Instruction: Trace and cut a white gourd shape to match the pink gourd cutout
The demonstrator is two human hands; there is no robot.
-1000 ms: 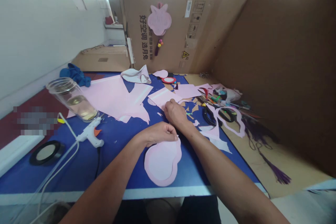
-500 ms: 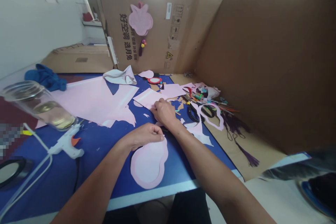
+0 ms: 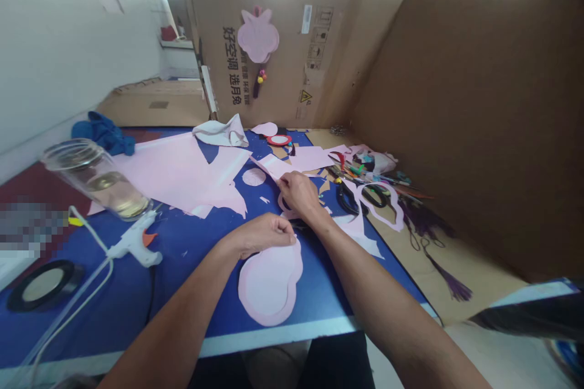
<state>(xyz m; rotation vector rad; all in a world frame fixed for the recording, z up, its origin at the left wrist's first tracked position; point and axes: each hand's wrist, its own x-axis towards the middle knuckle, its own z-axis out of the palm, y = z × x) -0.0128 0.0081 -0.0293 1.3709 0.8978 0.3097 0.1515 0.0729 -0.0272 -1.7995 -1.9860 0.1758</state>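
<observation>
My right hand [image 3: 298,194] pinches a thin pink strip [image 3: 267,167] above the blue table top, and a curved pink outline [image 3: 283,206] shows beside its heel. My left hand [image 3: 264,234] lies just behind it with curled fingers, and I cannot see whether they hold anything. Below that hand lies a heart-like pink cutout [image 3: 269,282] with a paler centre. A small round pink disc [image 3: 253,177] rests on the blue surface left of my right hand.
Large pink sheets [image 3: 177,173] spread left, beyond a glass jar of liquid [image 3: 95,179] and a hot glue gun [image 3: 134,243]. Black-handled scissors [image 3: 349,199] and assorted craft tools [image 3: 356,164] lie right. Cardboard panels [image 3: 456,103] wall the back and right.
My right hand has lifted the pink strip and outline off the table, uncovering the round pink disc. The view has shifted slightly sideways.
</observation>
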